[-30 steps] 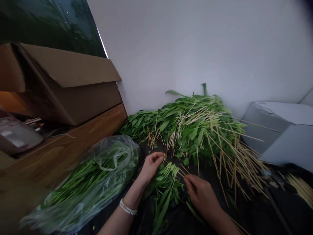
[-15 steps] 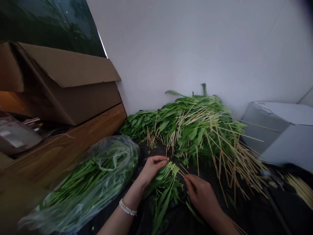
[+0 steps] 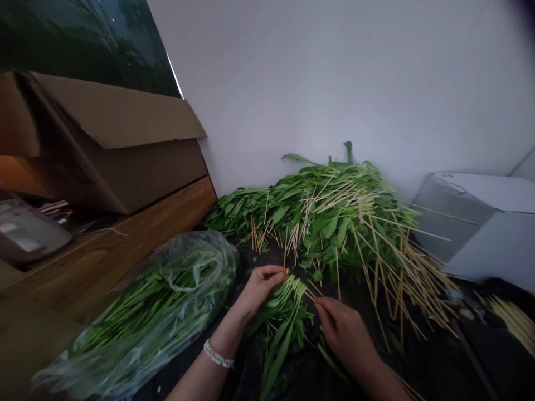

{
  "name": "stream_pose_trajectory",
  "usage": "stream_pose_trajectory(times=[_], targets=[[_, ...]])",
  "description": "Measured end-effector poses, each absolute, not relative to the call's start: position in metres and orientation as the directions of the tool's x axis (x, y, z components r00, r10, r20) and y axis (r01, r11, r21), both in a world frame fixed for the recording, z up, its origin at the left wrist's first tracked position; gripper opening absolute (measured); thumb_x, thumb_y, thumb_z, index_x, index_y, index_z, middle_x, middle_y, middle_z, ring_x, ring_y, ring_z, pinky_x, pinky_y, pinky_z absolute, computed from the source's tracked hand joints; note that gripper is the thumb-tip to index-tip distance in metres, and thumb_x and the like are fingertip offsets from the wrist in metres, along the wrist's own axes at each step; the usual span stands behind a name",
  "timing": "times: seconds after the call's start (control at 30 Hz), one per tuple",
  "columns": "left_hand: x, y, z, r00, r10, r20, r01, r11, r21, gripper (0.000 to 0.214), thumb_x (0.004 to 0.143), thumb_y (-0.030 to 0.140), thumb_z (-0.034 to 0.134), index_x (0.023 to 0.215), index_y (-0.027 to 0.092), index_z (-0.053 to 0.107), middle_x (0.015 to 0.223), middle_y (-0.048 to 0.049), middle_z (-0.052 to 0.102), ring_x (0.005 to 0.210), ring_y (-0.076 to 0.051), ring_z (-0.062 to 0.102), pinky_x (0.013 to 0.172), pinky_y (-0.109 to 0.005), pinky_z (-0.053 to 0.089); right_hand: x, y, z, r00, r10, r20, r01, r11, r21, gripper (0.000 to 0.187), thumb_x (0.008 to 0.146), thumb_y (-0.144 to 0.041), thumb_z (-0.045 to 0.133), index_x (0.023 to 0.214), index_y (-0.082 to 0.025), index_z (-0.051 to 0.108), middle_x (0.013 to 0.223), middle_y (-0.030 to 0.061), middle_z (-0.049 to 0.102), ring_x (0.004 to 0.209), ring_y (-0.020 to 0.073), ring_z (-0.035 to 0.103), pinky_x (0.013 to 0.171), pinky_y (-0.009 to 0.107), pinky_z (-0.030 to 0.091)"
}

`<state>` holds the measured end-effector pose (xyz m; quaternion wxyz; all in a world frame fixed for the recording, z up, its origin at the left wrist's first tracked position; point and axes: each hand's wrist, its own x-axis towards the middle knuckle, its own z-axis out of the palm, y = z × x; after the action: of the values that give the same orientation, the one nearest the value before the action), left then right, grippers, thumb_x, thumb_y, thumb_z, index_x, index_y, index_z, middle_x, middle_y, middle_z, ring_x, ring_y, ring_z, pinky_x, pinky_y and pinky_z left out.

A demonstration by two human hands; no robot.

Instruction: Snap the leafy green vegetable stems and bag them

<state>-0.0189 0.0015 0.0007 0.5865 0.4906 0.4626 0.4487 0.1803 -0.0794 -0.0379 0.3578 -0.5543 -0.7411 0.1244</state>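
Leafy greens (image 3: 286, 328) hang in a row by their pale stem ends, threaded on thin bamboo skewers (image 3: 310, 292). The thumb and forefinger of my left hand (image 3: 263, 287) pinch at the left end of this row, on a stem end; the skewer tips there are hidden. On the other side my right hand (image 3: 345, 334) is closed on the skewers' bare ends, with thumb and forefinger pressed together. Behind both hands lies a big heap of skewered greens (image 3: 334, 189), its many bare bamboo sticks (image 3: 401, 273) poking out to the right and front.
To the left, a clear plastic bag (image 3: 184, 312) holds long loose greens. A cardboard box (image 3: 137, 172) rests on a wooden surface (image 3: 167, 217) behind it. At the right stands a white box (image 3: 485, 223), with more pale sticks (image 3: 512, 317) near it. A white wall (image 3: 317, 83) rises behind.
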Motion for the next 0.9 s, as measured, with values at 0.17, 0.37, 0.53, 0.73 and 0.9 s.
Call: stream_pose_trajectory(times=[0.17, 0.37, 0.53, 0.73, 0.9], targets=[[-0.0188, 0.0013, 0.0014, 0.183, 0.978, -0.097, -0.06, 0.109, 0.992, 0.039, 0.058, 0.044, 0.083, 0.081, 0.013, 0.076, 0.076, -0.0059, 0.073, 0.068, -0.015, 0.061, 0.071, -0.026, 0.045, 0.181, -0.0788, -0.0406, -0.142, 0.905, 0.401, 0.734, 0.368, -0.571, 0.031, 0.095, -0.027, 0.036, 0.08, -0.021, 0.061, 0.091, 0.0075, 0.07, 0.079, 0.017, 0.067, 0.078, 0.027, 0.047], [-0.0183, 0.0023, -0.0016, 0.222, 0.971, -0.084, -0.006, 0.088, 0.996, 0.039, 0.061, 0.046, 0.08, 0.08, 0.012, 0.075, 0.071, -0.0036, 0.07, 0.063, -0.012, 0.057, 0.066, -0.024, 0.043, 0.1796, -0.08, -0.0389, -0.143, 0.918, 0.37, 0.738, 0.348, -0.578, 0.03, 0.095, -0.026, 0.035, 0.083, -0.021, 0.063, 0.088, 0.0069, 0.069, 0.078, 0.017, 0.067, 0.077, 0.027, 0.047], [-0.0176, 0.0033, -0.0031, 0.179, 0.982, -0.061, -0.021, 0.066, 0.998, 0.038, 0.059, 0.045, 0.081, 0.078, 0.012, 0.075, 0.073, -0.0047, 0.071, 0.066, -0.014, 0.058, 0.069, -0.025, 0.044, 0.1774, -0.0818, -0.0382, -0.113, 0.921, 0.372, 0.74, 0.328, -0.588, 0.03, 0.095, -0.027, 0.035, 0.087, -0.021, 0.063, 0.092, 0.0073, 0.07, 0.079, 0.0174, 0.067, 0.079, 0.028, 0.047], [-0.0177, 0.003, -0.0021, 0.16, 0.985, -0.072, -0.043, 0.08, 0.996, 0.039, 0.057, 0.044, 0.083, 0.079, 0.013, 0.076, 0.076, -0.0061, 0.072, 0.07, -0.015, 0.06, 0.071, -0.026, 0.045, 0.1784, -0.0814, -0.0383, -0.113, 0.923, 0.368, 0.739, 0.325, -0.59, 0.029, 0.095, -0.026, 0.035, 0.087, -0.021, 0.063, 0.091, 0.0071, 0.07, 0.081, 0.0176, 0.067, 0.078, 0.027, 0.047], [-0.0174, 0.003, -0.0014, 0.17, 0.983, -0.072, -0.022, 0.077, 0.997, 0.038, 0.057, 0.044, 0.082, 0.079, 0.013, 0.076, 0.075, -0.0061, 0.073, 0.068, -0.015, 0.061, 0.072, -0.027, 0.046, 0.1783, -0.0814, -0.037, -0.111, 0.923, 0.369, 0.746, 0.322, -0.583, 0.03, 0.095, -0.026, 0.034, 0.083, -0.021, 0.062, 0.09, 0.0068, 0.07, 0.081, 0.0171, 0.067, 0.079, 0.026, 0.047]])
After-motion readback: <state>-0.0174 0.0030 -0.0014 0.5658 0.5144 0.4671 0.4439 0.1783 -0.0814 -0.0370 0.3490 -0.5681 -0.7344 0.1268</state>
